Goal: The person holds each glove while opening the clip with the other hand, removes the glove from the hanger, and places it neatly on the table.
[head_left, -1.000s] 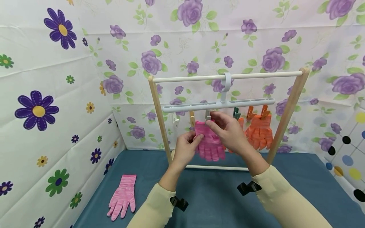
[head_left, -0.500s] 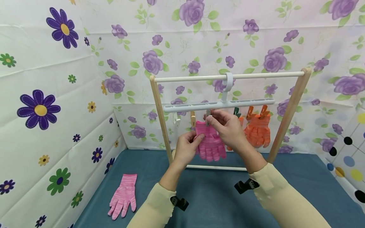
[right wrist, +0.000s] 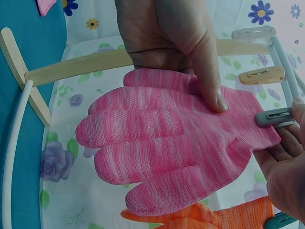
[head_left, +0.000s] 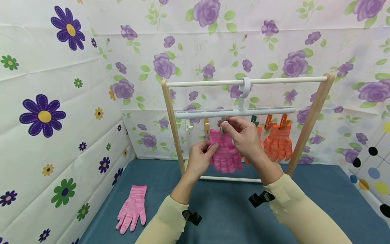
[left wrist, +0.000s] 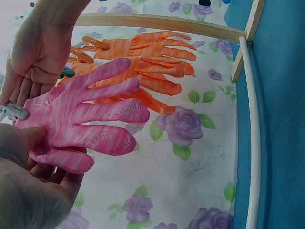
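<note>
While the pink glove (head_left: 225,154) hangs fingers-down (long axis vertical) under the clip hanger (head_left: 234,112), I see both hands at its cuff: left hand (head_left: 199,159) pinching the left edge, right hand (head_left: 243,137) squeezing the grey peg (head_left: 223,128) onto the cuff top, so right is nearer. A second pink glove (head_left: 131,210) lies flat on the blue bench (head_left: 225,210), well left; floral sheets wall the space.

A pink knit glove (head_left: 225,154) is hanging fingers down near the frame's centre, its cuff sitting in a grey clip (head_left: 223,126). The left hand (head_left: 199,158) is pinching its edge; the right hand (head_left: 245,137) is holding the clip.
</note>
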A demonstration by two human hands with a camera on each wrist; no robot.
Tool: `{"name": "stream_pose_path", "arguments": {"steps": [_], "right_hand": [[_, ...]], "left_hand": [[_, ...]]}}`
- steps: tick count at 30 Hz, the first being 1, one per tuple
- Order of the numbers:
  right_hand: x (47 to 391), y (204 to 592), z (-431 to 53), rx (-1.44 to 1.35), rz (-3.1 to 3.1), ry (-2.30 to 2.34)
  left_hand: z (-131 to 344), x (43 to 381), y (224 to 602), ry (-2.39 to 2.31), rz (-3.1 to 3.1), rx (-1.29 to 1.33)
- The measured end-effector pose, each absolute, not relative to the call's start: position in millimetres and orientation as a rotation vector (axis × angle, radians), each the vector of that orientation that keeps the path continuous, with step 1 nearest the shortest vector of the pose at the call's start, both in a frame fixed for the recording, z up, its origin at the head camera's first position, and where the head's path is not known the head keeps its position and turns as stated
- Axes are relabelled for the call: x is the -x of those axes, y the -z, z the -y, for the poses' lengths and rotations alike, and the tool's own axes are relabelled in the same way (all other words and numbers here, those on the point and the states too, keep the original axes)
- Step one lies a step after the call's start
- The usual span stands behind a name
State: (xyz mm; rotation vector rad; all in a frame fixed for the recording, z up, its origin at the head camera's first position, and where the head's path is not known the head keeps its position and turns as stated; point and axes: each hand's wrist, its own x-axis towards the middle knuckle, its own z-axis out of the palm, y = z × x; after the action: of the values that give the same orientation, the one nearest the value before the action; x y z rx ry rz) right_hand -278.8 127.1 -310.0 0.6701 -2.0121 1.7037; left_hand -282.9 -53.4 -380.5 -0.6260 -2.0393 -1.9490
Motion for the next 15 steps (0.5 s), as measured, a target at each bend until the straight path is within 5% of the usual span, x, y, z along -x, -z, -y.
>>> {"name": "stream_pose_path", "arguments": {"steps": [15], "right_hand": [[280.2,311.7,-123.7,-0.68,1.956,-1.712]], "left_hand": [[58.0,282.1,385.8,1.937,2.064,0.64]]}}
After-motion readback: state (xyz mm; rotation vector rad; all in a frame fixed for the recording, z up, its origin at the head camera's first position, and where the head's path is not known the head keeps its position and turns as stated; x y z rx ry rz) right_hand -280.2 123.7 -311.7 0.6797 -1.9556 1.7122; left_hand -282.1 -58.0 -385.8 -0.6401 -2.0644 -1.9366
